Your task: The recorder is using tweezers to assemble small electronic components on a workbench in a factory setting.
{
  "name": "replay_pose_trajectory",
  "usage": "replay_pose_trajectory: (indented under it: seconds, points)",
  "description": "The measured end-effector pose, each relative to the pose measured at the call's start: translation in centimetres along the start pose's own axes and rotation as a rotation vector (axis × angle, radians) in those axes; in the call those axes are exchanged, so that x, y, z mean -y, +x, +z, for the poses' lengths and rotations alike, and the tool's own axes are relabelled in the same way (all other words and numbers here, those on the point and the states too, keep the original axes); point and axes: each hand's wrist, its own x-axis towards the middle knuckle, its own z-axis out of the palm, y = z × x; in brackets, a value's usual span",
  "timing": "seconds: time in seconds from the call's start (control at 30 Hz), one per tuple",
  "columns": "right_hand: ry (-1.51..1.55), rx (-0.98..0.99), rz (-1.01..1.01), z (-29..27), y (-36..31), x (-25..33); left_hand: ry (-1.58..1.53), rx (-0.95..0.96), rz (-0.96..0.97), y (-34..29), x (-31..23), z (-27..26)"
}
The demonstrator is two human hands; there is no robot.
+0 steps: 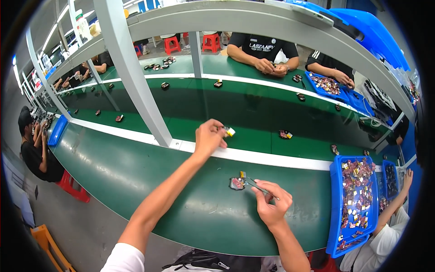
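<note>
My left hand (210, 138) reaches out over the dark green conveyor belt, just past its white edge rail. Its fingers pinch a small electronic assembly (230, 132) with a yellow and white tag; the fingers partly hide it. Above the near green worktop, my right hand (274, 203) is closed around metal tweezers (253, 184). Their tips point left, at or very near the edge of a second small assembly (236, 183), dark-rimmed with a reddish middle and a yellow tag. That one lies on the worktop; whether the tips touch it I cannot tell.
At right stands a blue tray (335, 204) full of small reddish parts with tags. More assemblies (285, 134) ride the conveyor belt (253, 149). A grey metal post (136, 77) rises left of my left hand. Co-workers sit opposite, at far left and at right.
</note>
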Motion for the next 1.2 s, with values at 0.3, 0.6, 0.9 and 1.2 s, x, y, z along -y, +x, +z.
replay_pose_trajectory:
  seconds: [0.3,0.6,0.9,1.2]
  points:
    - [-0.062,-0.021,0.029,-0.1,0.2,-0.1,0.641,-0.306,0.466,-0.9,1.4,-1.1]
    - [-0.07,0.058,0.035,0.1,-0.1,0.4,0.603,0.217,0.13,-12.1,-0.4,1.0]
    - [-0.091,0.05,0.048,0.3,-0.2,0.6,0.637,0.289,0.01,-12.7,-1.1,1.0]
    - [-0.075,0.054,0.09,0.4,-0.2,0.7,0.441,0.316,-0.08,-12.5,-1.6,-0.8]
